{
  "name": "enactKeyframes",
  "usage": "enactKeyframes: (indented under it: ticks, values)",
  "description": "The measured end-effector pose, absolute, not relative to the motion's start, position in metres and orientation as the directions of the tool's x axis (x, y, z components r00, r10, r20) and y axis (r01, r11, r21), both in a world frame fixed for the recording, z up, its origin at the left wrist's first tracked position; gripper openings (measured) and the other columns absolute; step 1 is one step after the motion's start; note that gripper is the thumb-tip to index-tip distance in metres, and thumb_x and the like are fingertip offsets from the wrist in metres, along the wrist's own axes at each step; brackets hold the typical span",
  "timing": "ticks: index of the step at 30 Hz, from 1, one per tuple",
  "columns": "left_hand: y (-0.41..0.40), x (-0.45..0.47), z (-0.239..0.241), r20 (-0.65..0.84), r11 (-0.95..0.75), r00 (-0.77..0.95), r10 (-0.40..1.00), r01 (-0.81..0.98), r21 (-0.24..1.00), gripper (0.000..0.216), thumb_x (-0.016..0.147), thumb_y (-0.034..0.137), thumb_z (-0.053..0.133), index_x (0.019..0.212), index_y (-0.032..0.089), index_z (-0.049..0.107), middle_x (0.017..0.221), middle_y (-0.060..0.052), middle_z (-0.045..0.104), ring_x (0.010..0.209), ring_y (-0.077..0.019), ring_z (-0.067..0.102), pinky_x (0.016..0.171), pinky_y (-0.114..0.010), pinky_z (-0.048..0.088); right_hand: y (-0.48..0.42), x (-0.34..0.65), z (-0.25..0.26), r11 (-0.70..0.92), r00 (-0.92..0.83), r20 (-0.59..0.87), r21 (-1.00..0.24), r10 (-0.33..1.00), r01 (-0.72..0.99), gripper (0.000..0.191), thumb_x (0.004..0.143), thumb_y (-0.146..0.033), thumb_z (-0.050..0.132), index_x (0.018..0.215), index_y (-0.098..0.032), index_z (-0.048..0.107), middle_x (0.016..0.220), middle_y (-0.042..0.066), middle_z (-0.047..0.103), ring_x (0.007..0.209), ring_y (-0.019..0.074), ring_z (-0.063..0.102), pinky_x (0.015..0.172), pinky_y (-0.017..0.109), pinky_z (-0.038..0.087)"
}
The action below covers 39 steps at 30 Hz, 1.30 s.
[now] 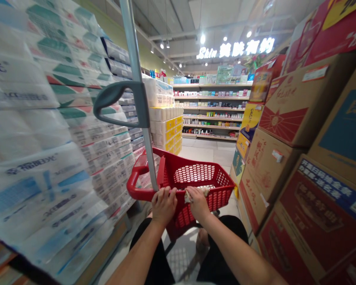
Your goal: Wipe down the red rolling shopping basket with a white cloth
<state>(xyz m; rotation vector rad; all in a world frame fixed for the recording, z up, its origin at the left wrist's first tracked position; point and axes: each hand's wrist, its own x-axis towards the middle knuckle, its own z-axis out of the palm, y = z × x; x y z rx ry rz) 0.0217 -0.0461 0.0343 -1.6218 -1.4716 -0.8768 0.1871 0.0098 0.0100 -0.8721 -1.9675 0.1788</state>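
Note:
A red plastic shopping cart stands right before me, its basket walls pierced with rows of holes. From its left end rises a metal pole with a grey loop handle. My left hand is closed over the near rim, beside the foot of the pole. A little to the right, my right hand presses a crumpled pale cloth against the same rim. Part of the cloth is hidden under its fingers. The basket's floor shows only in part.
Stacked packs of tissue paper wall the left side. Cardboard cartons are piled close on the right. Toilet roll packs stand beyond the cart, and shelves of small goods line the back. Pale floor lies between.

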Motion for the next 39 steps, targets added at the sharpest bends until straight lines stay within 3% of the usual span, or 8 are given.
enactKeyframes:
  ticks: [6,13,19,22,26,31,39]
  values:
    - [-0.047,0.021,0.035,0.879,-0.034,0.123,0.461,0.992,-0.121,0.026,0.084,0.026,0.057,0.107,0.026,0.067,0.108,-0.006,0.066,0.106,-0.0249,0.053,0.094,-0.039,0.03,-0.002,0.186,0.0,0.823,-0.334,0.775,-0.394,0.537,0.409,0.055,0.078,-0.002,0.042,0.129,-0.02,0.054,0.133,0.009,0.055,0.128,0.0228,0.044,0.109,0.048,0.037]
    - [-0.046,0.022,0.035,0.872,-0.04,0.115,0.475,0.993,-0.109,0.027,0.084,0.025,0.056,0.109,0.027,0.066,0.107,-0.006,0.066,0.107,-0.0251,0.052,0.094,-0.039,0.03,-0.009,0.194,-0.011,0.856,-0.307,0.825,-0.352,0.475,0.378,0.047,0.081,-0.002,0.044,0.122,-0.019,0.059,0.133,0.009,0.056,0.133,0.0229,0.04,0.109,0.047,0.038]
    - [-0.045,0.022,0.035,0.87,-0.069,0.107,0.481,0.994,-0.085,0.029,0.084,0.025,0.055,0.111,0.028,0.065,0.108,-0.006,0.065,0.108,-0.025,0.052,0.095,-0.039,0.029,-0.015,0.194,-0.014,0.874,-0.316,0.831,-0.352,0.457,0.335,0.043,0.076,-0.003,0.044,0.11,-0.02,0.065,0.113,0.009,0.066,0.115,0.0217,0.056,0.099,0.042,0.047]
    - [-0.045,0.021,0.035,0.875,-0.071,0.108,0.472,0.994,-0.084,0.03,0.084,0.025,0.055,0.112,0.028,0.065,0.108,-0.005,0.065,0.107,-0.0244,0.052,0.095,-0.039,0.029,-0.018,0.191,-0.022,0.856,-0.398,0.764,-0.394,0.508,0.335,0.047,0.067,-0.002,0.045,0.104,-0.02,0.067,0.105,0.007,0.068,0.101,0.0204,0.061,0.092,0.036,0.05]
    - [-0.045,0.021,0.034,0.873,-0.047,0.114,0.473,0.993,-0.105,0.028,0.084,0.025,0.056,0.11,0.028,0.066,0.108,-0.004,0.066,0.107,-0.0243,0.052,0.094,-0.039,0.029,-0.018,0.187,-0.034,0.792,-0.436,0.662,-0.485,0.609,0.37,0.052,0.059,0.0,0.044,0.1,-0.02,0.067,0.103,0.005,0.069,0.097,0.0204,0.061,0.089,0.033,0.05]
    - [-0.044,0.02,0.033,0.869,-0.058,0.117,0.481,0.993,-0.102,0.029,0.084,0.025,0.056,0.111,0.027,0.065,0.11,-0.005,0.065,0.108,-0.0247,0.052,0.094,-0.039,0.029,-0.015,0.187,-0.034,0.748,-0.405,0.63,-0.537,0.663,0.389,0.043,0.067,-0.001,0.046,0.099,-0.021,0.067,0.098,0.004,0.07,0.092,0.0192,0.063,0.086,0.031,0.05]
    - [-0.044,0.02,0.035,0.875,-0.056,0.126,0.468,0.992,-0.113,0.026,0.084,0.025,0.056,0.108,0.027,0.066,0.108,-0.004,0.066,0.106,-0.0245,0.053,0.094,-0.039,0.03,-0.028,0.189,-0.003,0.793,-0.339,0.717,-0.533,0.609,0.296,0.027,0.081,-0.011,0.047,0.097,-0.022,0.067,0.092,0.005,0.069,0.087,0.0182,0.062,0.079,0.029,0.052]
